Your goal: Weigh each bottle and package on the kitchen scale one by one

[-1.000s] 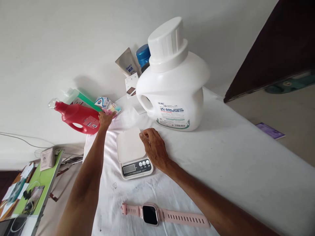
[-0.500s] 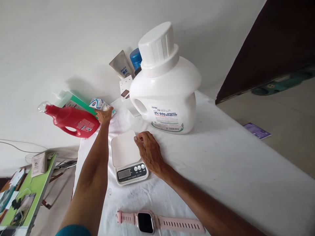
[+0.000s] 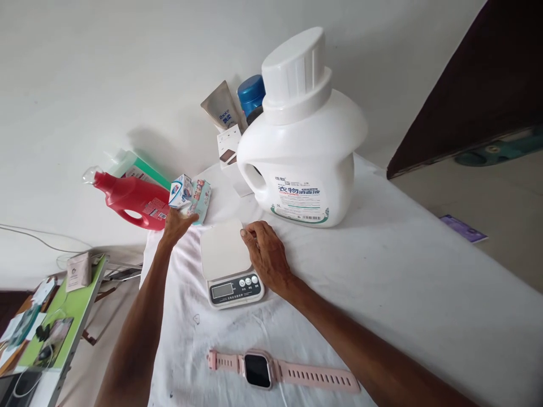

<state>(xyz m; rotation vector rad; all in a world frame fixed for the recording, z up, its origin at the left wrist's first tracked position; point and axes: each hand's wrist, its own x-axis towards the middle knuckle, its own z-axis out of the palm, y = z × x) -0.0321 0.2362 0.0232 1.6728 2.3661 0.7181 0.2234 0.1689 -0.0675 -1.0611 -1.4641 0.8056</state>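
My left hand [image 3: 175,224] is closed round the lower end of a small white and blue box [image 3: 180,191], which is tilted upright. Just behind that box lies a teal soft pack [image 3: 201,198]. A white kitchen scale [image 3: 225,249] sits in front of me with nothing on its plate and its display [image 3: 223,290] dark. Along the scale's right edge rests my right hand [image 3: 267,251], fingers curled together and thumb against the plate. The fingertips' far sides are hidden.
A large white detergent jug [image 3: 297,164] stands behind the scale. Left of it are a white carton [image 3: 231,150], a grey tube [image 3: 223,107] and a blue-capped container [image 3: 251,93]. A red bottle [image 3: 136,198] and a green bottle [image 3: 146,168] lean leftward. A pink smartwatch [image 3: 257,370] lies in front.
My left hand has drawn the small box slightly toward me, exposing more of the teal pack. My right hand stays at the scale. The whole view has shifted a little.
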